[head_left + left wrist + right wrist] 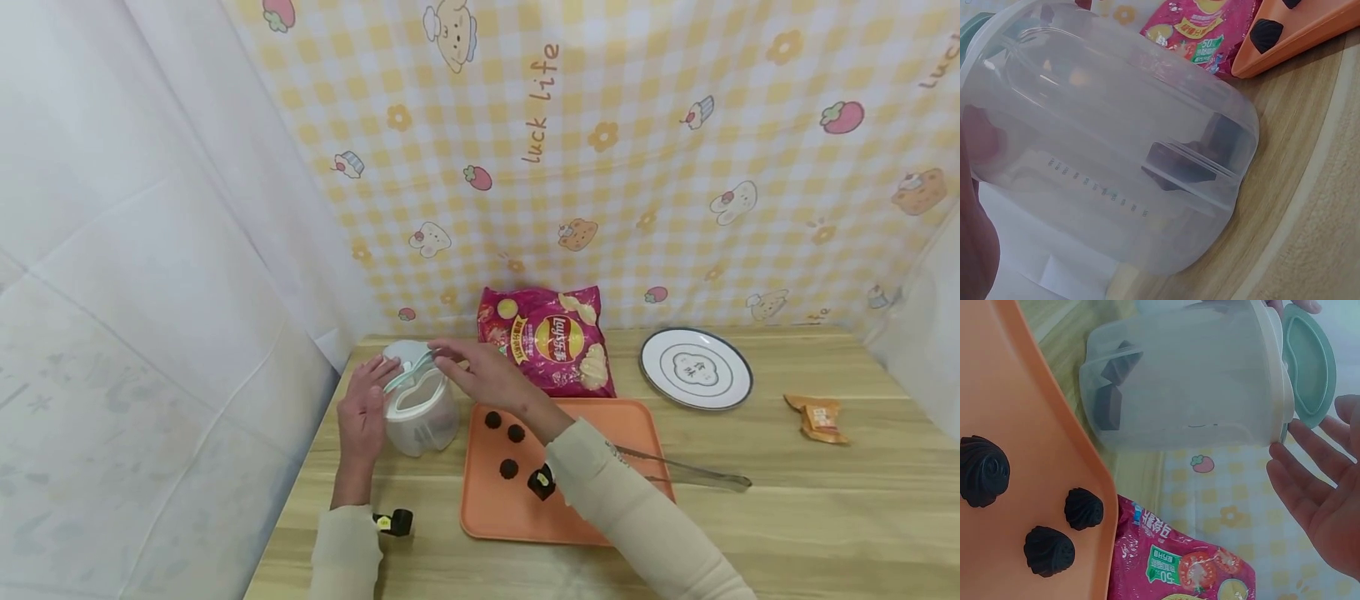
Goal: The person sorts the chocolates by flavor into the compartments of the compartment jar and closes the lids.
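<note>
A clear plastic canister [423, 421] stands upright on the wooden table, its pale green lid [1313, 369] tipped up at the opening. Inside, on the bottom, lie dark angular pieces [1110, 407]. My left hand [363, 408] rests along the canister's left side and the lid, fingers extended. A fingertip pressed to the plastic shows pink in the left wrist view. My right hand [487, 379] reaches across from the right, its loosely bent fingers [1310, 456] touching the rim and the lid's edge. Its palm, facing the canister, is bare.
An orange tray [570, 521] right of the canister bears three dark ridged pieces [516, 433] and metal tongs [697, 475]. Behind it leans a magenta chip bag [547, 342]. Farther right are a white plate [696, 392] and a small orange packet [821, 418].
</note>
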`<state>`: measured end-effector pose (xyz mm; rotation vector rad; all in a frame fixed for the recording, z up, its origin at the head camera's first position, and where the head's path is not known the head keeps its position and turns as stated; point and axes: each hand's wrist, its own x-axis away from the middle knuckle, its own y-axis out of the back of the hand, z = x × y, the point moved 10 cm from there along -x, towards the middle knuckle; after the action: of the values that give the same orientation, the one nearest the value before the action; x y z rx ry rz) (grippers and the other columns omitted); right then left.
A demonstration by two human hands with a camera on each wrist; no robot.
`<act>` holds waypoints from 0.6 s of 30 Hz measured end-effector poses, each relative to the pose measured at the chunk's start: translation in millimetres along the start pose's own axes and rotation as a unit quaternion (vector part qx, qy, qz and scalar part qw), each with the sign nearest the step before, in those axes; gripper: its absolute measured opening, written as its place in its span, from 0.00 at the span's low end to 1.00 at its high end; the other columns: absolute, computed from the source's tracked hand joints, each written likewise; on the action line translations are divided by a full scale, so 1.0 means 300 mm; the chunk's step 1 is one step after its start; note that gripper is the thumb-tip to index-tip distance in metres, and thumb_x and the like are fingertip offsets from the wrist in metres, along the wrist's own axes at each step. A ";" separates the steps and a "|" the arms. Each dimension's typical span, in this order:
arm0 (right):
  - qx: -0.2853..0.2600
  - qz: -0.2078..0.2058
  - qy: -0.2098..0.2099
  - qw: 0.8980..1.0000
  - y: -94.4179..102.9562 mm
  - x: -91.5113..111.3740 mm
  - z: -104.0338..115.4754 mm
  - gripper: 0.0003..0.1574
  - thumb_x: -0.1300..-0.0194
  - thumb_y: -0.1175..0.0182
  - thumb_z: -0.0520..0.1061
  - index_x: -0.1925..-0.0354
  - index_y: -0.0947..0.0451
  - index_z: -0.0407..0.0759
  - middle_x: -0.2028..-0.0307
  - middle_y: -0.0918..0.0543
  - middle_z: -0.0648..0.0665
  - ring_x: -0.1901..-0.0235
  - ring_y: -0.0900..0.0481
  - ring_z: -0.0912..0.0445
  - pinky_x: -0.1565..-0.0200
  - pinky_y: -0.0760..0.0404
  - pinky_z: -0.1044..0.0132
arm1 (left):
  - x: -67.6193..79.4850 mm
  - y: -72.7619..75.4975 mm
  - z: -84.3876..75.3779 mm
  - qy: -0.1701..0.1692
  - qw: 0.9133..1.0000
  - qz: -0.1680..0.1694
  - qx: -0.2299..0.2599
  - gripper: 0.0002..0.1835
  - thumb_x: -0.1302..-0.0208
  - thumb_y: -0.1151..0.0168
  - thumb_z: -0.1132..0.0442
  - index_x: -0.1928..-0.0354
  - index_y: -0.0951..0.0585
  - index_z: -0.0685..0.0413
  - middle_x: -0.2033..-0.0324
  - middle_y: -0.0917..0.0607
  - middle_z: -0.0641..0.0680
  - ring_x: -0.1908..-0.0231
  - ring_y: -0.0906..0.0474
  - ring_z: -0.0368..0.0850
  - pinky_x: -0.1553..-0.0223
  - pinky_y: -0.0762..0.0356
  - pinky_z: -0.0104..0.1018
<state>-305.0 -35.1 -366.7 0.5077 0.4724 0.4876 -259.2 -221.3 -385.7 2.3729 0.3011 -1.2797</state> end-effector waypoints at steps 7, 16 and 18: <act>-0.005 -0.005 0.013 1.000 -0.003 0.005 0.004 0.27 0.19 0.48 0.51 0.30 0.27 0.43 0.39 0.18 0.47 0.44 0.19 0.55 0.46 0.18 0.58 | 0.003 -0.005 0.011 0.005 1.000 0.014 0.007 0.17 0.32 0.49 0.71 0.51 0.12 0.65 0.49 0.13 0.65 0.39 0.25 0.68 0.26 0.48 0.51; 0.008 0.002 0.004 1.000 -0.009 0.009 -0.003 0.24 0.19 0.48 0.53 0.33 0.24 0.45 0.37 0.20 0.48 0.43 0.20 0.54 0.45 0.19 0.58 | -0.008 -0.010 -0.023 0.028 0.999 0.035 0.006 0.16 0.38 0.46 0.76 0.52 0.14 0.72 0.49 0.15 0.70 0.38 0.28 0.73 0.26 0.49 0.56; 0.007 0.002 0.002 1.000 -0.011 0.011 -0.003 0.23 0.19 0.47 0.52 0.34 0.23 0.45 0.38 0.20 0.48 0.44 0.20 0.54 0.45 0.19 0.58 | -0.010 -0.009 -0.030 0.032 0.999 0.037 0.016 0.16 0.38 0.46 0.77 0.52 0.15 0.74 0.49 0.16 0.72 0.38 0.29 0.75 0.26 0.51 0.61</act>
<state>-301.8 -35.7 -370.1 0.5216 0.4788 0.4899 -255.3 -214.6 -379.5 2.4313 0.2101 -1.1855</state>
